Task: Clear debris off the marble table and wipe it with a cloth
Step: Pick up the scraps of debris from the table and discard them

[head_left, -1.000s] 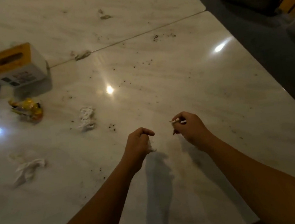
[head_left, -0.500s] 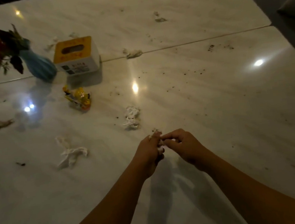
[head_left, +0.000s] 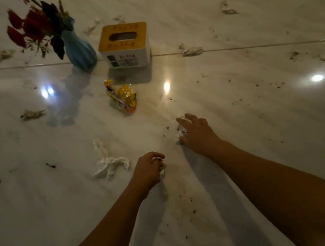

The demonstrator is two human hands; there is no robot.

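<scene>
The crumpled tissue [head_left: 180,133] lies on the marble table [head_left: 257,112] between the thumb and the spread, released fingers of my right hand [head_left: 198,134]. This hand was joined to my left hand [head_left: 148,171] before; the left stays clenched on white scraps [head_left: 161,172].

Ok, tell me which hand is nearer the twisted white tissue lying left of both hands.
Left. The left hand, gripping small white scraps, sits just right of the tissue. The right hand is farther right and further back, over a separate crumpled wad.
</scene>
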